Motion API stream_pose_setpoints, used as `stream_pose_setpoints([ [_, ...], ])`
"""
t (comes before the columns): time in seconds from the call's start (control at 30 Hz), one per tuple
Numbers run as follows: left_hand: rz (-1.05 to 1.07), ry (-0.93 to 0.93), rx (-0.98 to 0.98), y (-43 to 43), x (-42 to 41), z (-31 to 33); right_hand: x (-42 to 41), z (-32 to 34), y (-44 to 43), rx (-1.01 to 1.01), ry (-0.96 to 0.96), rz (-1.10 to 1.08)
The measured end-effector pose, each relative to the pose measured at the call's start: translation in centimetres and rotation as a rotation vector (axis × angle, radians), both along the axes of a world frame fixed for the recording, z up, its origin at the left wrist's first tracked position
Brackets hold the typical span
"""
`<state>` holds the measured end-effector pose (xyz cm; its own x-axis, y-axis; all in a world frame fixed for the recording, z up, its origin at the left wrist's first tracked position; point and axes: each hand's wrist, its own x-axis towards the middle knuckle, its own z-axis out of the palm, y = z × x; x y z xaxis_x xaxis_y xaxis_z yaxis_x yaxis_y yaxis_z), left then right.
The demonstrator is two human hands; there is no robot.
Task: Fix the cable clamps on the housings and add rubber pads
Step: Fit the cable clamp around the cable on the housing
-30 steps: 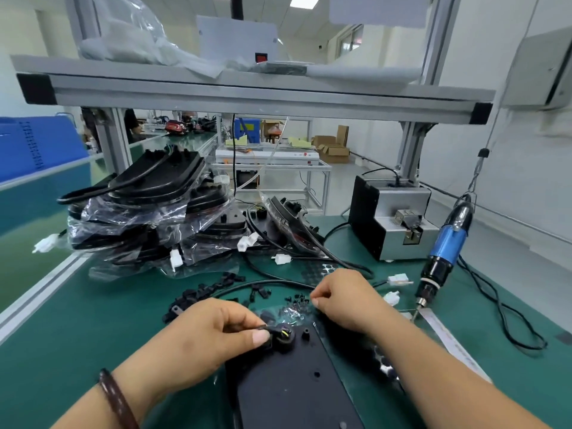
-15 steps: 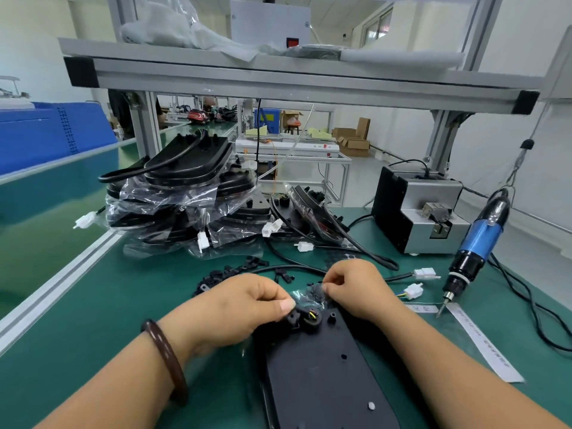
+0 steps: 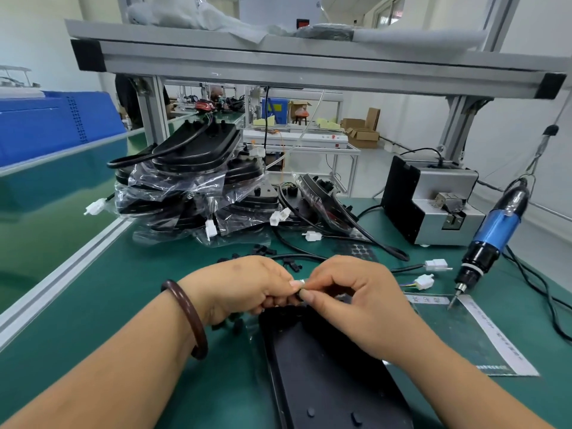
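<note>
A flat black housing (image 3: 325, 379) lies on the green mat in front of me, its far end under my hands. My left hand (image 3: 247, 286) and my right hand (image 3: 353, 292) meet fingertip to fingertip above that end and pinch a small black cable clamp (image 3: 297, 295) between them. Most of the clamp is hidden by my fingers. Loose black clamps (image 3: 263, 250) lie scattered on the mat beyond my hands. A sheet of black rubber pads (image 3: 359, 249) lies further back.
A pile of bagged black housings (image 3: 192, 187) with cables fills the back left. A blue electric screwdriver (image 3: 492, 236) hangs at the right above a clear bag with a white label (image 3: 483, 335). A grey screw feeder (image 3: 433, 199) stands behind. White connectors (image 3: 436, 264) lie near my right hand.
My hands have drawn together and lifted slightly off the housing end, now both pinching the clamp. The camera has tilted and moved closer.
</note>
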<state>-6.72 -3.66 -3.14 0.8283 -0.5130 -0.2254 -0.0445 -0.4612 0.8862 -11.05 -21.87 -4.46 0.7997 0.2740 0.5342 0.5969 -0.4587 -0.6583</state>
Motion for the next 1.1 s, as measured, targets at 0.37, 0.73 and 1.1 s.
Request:
stream_pose_setpoints([
  [0.37,-0.001,-0.015,0.002,0.1,0.0,-0.1,0.3,-0.6,0.2,0.181,0.099,-0.042],
  [0.73,0.006,-0.009,-0.009,0.0,0.0,-0.3,0.3,-0.9,0.1,0.015,-0.062,-0.032],
  [1.1,0.064,0.006,0.034,-0.5,0.1,-0.2,0.3,-1.4,-0.1,-0.299,-0.336,-0.034],
])
